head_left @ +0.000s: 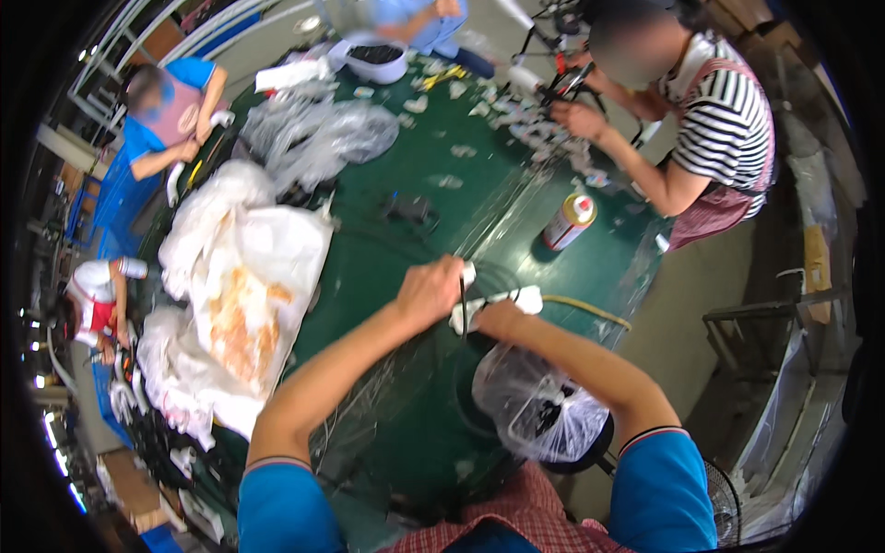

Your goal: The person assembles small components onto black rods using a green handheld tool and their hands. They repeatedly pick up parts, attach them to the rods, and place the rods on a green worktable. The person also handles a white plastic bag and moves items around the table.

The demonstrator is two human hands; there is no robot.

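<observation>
My left hand [431, 290] is closed above the middle of the green table, with its fingertips at a thin black strip [463, 311] that hangs down. A small white bit [469, 274] shows beside those fingertips. Close by on the right, my right hand [501, 319] is curled over a white, soft-looking piece [527, 299] with a dark line along it; its exact kind is unclear. Some of its fingers are hidden. A yellow cord [590, 308] runs off to the right of this piece. Under my right forearm sits a clear plastic bag [530, 401] with dark things inside.
A spray can [570, 221] stands ahead to the right on the green table [396, 405]. White sacks [286, 249] and clear plastic wrap [313, 134] pile up at left. Scraps litter the far side. A co-worker in stripes [719, 124] works at far right; other people are at left and behind.
</observation>
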